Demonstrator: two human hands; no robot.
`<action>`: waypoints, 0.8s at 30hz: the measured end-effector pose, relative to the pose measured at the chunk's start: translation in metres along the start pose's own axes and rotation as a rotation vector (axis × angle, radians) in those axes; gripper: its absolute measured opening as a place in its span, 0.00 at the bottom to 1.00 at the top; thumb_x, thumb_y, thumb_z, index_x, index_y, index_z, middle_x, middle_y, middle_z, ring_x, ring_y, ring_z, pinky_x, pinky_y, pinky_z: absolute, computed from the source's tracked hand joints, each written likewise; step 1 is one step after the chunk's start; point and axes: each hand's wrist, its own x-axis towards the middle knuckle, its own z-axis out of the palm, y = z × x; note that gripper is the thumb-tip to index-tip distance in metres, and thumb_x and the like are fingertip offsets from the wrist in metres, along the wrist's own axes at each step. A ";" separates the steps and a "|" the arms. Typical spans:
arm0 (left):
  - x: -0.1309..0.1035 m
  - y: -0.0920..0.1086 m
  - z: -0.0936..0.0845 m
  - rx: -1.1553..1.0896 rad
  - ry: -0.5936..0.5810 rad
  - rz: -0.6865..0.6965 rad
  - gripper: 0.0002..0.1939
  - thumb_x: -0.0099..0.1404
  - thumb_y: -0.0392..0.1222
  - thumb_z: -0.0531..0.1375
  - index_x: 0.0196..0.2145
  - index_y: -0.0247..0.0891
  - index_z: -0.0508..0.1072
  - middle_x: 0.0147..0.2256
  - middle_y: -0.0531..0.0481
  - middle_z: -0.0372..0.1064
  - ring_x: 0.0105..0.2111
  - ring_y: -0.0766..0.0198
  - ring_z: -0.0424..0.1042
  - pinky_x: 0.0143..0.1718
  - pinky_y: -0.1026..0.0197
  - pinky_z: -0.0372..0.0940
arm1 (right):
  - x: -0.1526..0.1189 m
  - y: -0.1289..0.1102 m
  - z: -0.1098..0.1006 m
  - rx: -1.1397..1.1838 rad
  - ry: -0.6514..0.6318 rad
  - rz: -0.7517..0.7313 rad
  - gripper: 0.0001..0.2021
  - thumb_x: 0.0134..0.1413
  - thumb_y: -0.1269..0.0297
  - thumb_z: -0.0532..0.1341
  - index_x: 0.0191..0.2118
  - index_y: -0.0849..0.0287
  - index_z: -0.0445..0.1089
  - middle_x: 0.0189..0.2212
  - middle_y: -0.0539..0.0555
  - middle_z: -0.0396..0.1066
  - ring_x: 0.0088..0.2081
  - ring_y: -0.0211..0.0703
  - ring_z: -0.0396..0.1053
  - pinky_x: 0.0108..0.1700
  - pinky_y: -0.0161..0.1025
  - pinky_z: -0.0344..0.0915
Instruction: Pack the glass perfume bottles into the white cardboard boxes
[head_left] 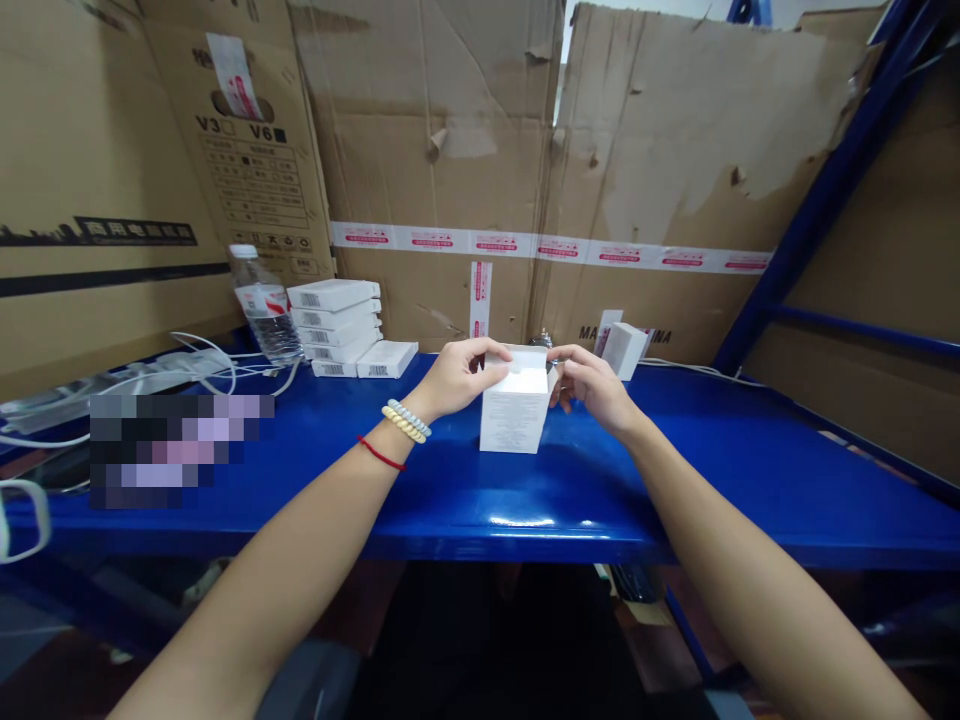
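Observation:
A white printed box [514,420] stands upright on the blue table in front of me, its top flap raised. My left hand [466,375] is closed on the box's upper left edge, thumb and index finger at the flap. At the upper right side, my right hand [589,385] has its fingers curled, with the index fingertip near the flap's right corner and the other fingers close to a side flap. Whether anything is in the right fingers I cannot make out. The inside of the box is hidden from view.
Several flat white boxes [337,328] are stacked at the back left, beside a water bottle [264,305]. White cables and a power strip [112,385] lie further left. Another white box [624,350] stands behind my right hand. Cardboard [442,180] walls the blue table [750,460] at the back.

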 end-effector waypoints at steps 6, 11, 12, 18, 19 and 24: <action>0.001 -0.005 0.010 -0.199 -0.032 -0.120 0.18 0.52 0.37 0.60 0.43 0.37 0.67 0.32 0.53 0.66 0.28 0.68 0.63 0.29 0.65 0.58 | 0.000 0.002 0.012 -0.098 0.060 0.045 0.20 0.47 0.58 0.64 0.46 0.54 0.60 0.20 0.44 0.65 0.21 0.38 0.65 0.19 0.34 0.56; 0.000 -0.002 0.012 -0.337 -0.032 -0.163 0.32 0.51 0.36 0.62 0.53 0.39 0.59 0.31 0.54 0.64 0.29 0.67 0.64 0.30 0.64 0.59 | 0.004 0.007 0.021 -0.022 0.093 0.149 0.18 0.44 0.61 0.61 0.45 0.55 0.64 0.29 0.49 0.68 0.29 0.41 0.67 0.24 0.36 0.61; 0.000 -0.003 0.012 -0.356 -0.034 -0.174 0.34 0.50 0.36 0.63 0.55 0.40 0.58 0.32 0.54 0.65 0.30 0.67 0.65 0.31 0.63 0.60 | 0.005 0.008 0.022 0.016 0.085 0.181 0.18 0.44 0.62 0.60 0.44 0.55 0.65 0.31 0.50 0.69 0.32 0.42 0.68 0.26 0.37 0.63; 0.003 -0.021 0.002 -0.808 -0.149 -0.305 0.29 0.53 0.51 0.54 0.50 0.33 0.67 0.37 0.45 0.71 0.33 0.58 0.69 0.35 0.57 0.61 | 0.009 0.015 0.025 0.128 0.113 0.246 0.19 0.40 0.64 0.60 0.43 0.56 0.68 0.35 0.53 0.72 0.36 0.45 0.68 0.33 0.41 0.63; 0.003 -0.024 0.001 -0.871 -0.161 -0.329 0.29 0.52 0.51 0.53 0.50 0.32 0.67 0.37 0.44 0.72 0.33 0.58 0.69 0.34 0.56 0.61 | 0.009 0.015 0.025 0.130 0.121 0.233 0.19 0.40 0.64 0.60 0.43 0.56 0.68 0.35 0.53 0.72 0.36 0.45 0.68 0.34 0.42 0.63; 0.001 -0.022 0.005 -0.834 -0.197 -0.429 0.30 0.45 0.39 0.60 0.48 0.34 0.69 0.40 0.44 0.74 0.36 0.58 0.71 0.37 0.58 0.61 | 0.007 0.014 0.024 0.131 0.123 0.125 0.21 0.40 0.65 0.63 0.45 0.53 0.67 0.33 0.51 0.71 0.35 0.44 0.68 0.37 0.43 0.64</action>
